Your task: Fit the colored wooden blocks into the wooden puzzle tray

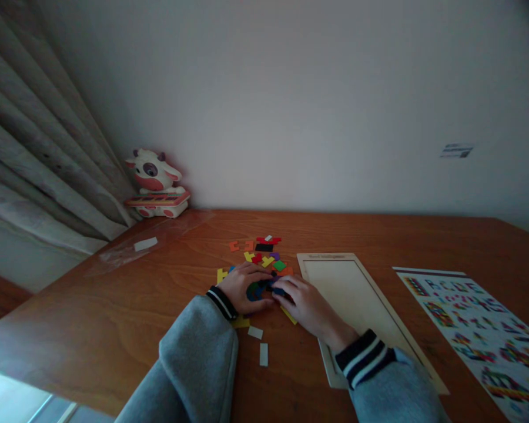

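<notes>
My left hand [245, 288] curls around a small cluster of blue and green puzzle pieces [255, 290], thumb on the near side and fingers on the far side. Facing it, my right hand [306, 302] has its fingers closed at a dark blue puzzle piece [278, 290]; its exact shape is partly hidden. Just beyond both hands lie a green piece [279, 265], a yellow piece [268, 262] and a black piece [264, 248]. A yellow strip [288, 315] pokes out under my right hand.
A pale wooden tray board [348, 294] lies beneath my right forearm. Right of it is a printed pattern sheet [471, 329]. Two pale rectangles, one a white piece [263, 355], lie nearest me. A cow toy with keyboard [157, 185] and clear plastic wrap [127, 249] sit at left.
</notes>
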Demonstrator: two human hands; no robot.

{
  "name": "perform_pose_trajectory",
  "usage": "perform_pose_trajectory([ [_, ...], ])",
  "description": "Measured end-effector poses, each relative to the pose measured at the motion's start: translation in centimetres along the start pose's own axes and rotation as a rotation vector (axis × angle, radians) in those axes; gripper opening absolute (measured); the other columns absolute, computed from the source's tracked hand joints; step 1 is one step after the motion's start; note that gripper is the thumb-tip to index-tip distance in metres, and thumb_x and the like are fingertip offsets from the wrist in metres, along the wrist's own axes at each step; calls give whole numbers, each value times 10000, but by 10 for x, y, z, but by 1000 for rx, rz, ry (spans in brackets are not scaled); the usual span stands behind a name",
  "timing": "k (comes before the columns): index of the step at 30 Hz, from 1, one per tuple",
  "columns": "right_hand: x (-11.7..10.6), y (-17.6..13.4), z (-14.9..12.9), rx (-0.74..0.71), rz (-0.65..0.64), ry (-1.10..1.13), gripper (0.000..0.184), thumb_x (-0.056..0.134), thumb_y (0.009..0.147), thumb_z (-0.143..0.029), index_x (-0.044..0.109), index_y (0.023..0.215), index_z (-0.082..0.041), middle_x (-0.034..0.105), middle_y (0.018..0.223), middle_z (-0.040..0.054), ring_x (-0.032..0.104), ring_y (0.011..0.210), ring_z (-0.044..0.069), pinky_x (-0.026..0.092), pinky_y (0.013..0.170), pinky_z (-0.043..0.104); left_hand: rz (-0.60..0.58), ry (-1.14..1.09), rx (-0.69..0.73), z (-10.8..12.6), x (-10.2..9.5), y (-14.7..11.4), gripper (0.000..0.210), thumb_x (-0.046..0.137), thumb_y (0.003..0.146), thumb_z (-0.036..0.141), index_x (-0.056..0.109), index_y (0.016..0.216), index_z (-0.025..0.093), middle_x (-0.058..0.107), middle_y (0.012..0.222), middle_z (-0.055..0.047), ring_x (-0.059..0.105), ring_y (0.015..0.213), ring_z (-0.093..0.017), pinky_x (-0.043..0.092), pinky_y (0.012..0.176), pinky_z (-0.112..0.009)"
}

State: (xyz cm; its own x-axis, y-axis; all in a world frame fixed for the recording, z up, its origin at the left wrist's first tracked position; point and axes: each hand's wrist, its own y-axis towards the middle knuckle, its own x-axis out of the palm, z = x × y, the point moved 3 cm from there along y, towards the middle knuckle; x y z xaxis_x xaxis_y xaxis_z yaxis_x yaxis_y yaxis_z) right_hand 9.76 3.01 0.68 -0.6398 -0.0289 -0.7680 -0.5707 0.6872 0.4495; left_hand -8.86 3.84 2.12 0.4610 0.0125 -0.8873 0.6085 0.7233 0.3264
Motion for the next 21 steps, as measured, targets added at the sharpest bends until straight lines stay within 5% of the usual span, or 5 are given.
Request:
perform_pose_trajectory([
  [10,-2,2,2,121,58,176,173,592,913,-321,665,1038,-224,705,1009,47,667,937,184,531,852,316,14,89,14,-12,8,0,291,529,911,358,650,1156,258,698,1102,-47,629,1033,-207,471,957,-365],
  [21,-64,-49,18,-25,-249,-78,529,570,897,-483,499,1380,-278,511,1427,68,414,1344,250,329,1124,465,35,116,67,-3,5,4,281,524,921,361,655,1137,237,672,1136,-65,612,1033,-213,469,959,-377],
])
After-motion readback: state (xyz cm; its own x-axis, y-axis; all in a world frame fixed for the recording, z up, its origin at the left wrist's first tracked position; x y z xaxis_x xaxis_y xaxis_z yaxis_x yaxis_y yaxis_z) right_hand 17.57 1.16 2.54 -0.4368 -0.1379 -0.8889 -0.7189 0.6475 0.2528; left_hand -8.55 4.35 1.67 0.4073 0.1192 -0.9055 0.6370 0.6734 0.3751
